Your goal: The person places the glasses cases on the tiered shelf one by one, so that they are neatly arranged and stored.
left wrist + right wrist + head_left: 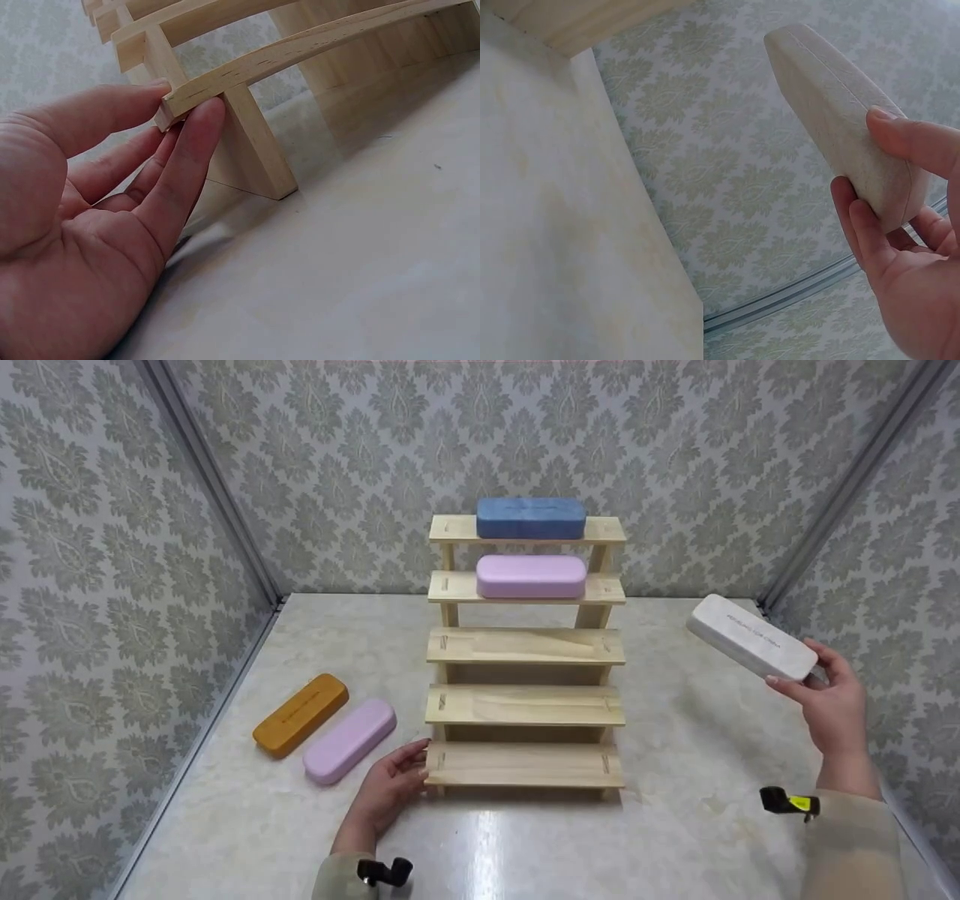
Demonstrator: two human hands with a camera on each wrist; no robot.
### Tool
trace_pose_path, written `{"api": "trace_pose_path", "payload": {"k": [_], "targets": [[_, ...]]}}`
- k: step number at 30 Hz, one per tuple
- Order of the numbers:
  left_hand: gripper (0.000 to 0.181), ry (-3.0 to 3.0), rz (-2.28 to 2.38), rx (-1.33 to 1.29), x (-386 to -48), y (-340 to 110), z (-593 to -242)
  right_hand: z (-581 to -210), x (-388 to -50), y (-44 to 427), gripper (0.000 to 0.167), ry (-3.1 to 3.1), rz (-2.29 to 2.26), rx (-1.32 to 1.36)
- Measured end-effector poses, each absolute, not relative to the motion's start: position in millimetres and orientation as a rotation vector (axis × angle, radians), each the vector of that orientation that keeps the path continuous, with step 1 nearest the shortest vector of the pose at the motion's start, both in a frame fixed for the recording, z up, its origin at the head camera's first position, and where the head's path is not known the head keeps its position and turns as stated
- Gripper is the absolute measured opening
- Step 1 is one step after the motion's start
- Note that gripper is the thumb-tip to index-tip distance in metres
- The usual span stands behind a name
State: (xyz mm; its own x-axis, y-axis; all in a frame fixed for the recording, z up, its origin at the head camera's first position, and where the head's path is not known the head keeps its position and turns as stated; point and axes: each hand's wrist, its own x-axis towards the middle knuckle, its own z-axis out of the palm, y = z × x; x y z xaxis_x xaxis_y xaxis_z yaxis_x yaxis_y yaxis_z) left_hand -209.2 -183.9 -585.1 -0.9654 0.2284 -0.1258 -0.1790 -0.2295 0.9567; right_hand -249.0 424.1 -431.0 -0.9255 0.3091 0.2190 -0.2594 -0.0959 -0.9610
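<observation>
A stepped wooden rack point(525, 765) stands mid-table. My left hand point(391, 786) pinches the left end of its lowest shelf; in the left wrist view the thumb and fingers point(199, 131) clasp the board's corner. Off to the right, above the table, my right hand point(834, 705) grips one end of a white glasses case point(752, 637), tilted, with lettering on its top. The right wrist view shows the thumb on one side of the white case point(836, 112) and fingers on the other. A blue case point(531, 518) lies on the top shelf, a pink case point(531, 576) on the second.
Left of the rack, an orange-brown case point(301, 715) and another pink case point(350, 741) lie slanted on the pale table point(675, 840). Patterned walls point(525, 435) with metal corner rails point(847, 487) enclose the back and both sides.
</observation>
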Motion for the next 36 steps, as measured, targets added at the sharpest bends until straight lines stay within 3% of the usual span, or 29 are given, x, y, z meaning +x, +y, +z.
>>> {"api": "trace_pose_path", "payload": {"k": [36], "targets": [[0.066,1.753,2.298,0.083,-209.6,-184.5,-586.2,-402.2,-263.3,343.6,0.069,-2.022,2.085,0.364]]}}
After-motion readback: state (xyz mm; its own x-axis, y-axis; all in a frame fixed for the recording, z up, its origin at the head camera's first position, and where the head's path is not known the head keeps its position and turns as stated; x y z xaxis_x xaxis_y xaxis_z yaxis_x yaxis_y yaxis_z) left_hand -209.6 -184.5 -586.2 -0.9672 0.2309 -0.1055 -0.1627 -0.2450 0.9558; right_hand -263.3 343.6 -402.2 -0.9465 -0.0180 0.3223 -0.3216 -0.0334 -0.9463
